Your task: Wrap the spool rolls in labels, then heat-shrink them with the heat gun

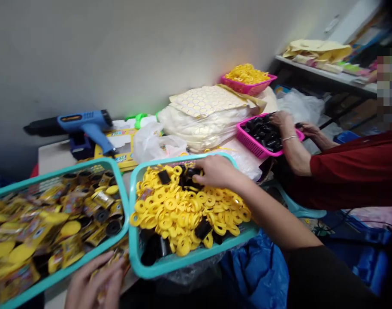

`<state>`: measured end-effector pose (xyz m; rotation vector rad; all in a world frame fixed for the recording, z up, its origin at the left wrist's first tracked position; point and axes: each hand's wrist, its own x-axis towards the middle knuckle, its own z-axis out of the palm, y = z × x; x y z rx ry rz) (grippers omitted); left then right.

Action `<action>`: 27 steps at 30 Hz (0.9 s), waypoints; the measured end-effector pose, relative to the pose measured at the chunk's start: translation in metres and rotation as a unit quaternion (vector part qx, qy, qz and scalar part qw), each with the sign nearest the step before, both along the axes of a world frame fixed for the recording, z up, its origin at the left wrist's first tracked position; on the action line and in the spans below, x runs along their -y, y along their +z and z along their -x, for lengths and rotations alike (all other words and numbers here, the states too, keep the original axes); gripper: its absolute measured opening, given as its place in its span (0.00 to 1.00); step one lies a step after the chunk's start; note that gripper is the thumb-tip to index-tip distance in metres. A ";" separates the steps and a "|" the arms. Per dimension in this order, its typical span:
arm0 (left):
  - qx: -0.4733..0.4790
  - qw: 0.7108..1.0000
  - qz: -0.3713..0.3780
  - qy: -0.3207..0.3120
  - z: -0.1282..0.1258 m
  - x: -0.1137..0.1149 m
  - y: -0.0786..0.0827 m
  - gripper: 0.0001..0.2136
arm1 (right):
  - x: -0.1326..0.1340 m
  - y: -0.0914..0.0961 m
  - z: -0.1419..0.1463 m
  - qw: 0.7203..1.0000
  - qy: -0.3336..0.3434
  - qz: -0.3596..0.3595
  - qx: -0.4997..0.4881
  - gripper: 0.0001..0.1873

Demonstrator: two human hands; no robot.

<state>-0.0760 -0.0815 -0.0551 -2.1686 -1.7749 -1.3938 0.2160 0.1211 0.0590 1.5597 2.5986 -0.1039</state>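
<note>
Black pieces (191, 176) lie among yellow rings (170, 204) in a teal tray (196, 259). Our right hand (215, 171) curls over them, its grip unclear. Our left hand (94, 281) rests loose-fingered on foil packets (72, 251) in the neighbouring tray (59, 274).

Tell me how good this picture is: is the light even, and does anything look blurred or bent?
In the head view, the light is soft and even, with only dim shading on the wall; the shiny packets catch small glints; the wide lens tilts the scene and seems to bend the teal tray; a blocky pixelated patch covers part of the far right.
</note>
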 end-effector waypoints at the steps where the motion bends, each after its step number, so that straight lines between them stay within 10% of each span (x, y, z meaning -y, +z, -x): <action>1: 0.036 0.997 0.036 0.056 0.010 0.008 -0.003 0.07 | 0.003 0.003 -0.003 1.000 -0.002 -0.002 0.016 0.19; 8: 0.055 0.923 0.306 0.226 0.064 0.049 -0.034 0.18 | 0.022 -0.008 -0.009 0.999 -0.007 -0.047 -0.008 0.23; 12: 0.056 0.921 0.317 0.221 0.053 0.051 -0.041 0.20 | 0.032 -0.014 -0.012 0.984 -0.035 -0.085 -0.150 0.18; 18: 0.122 0.911 0.320 0.230 0.049 0.044 -0.043 0.14 | 0.054 -0.018 -0.015 0.871 -0.073 -0.030 -0.484 0.16; 27: 0.157 0.921 0.263 0.240 0.064 0.065 -0.022 0.22 | 0.106 -0.036 0.004 0.781 -0.107 0.099 -0.607 0.17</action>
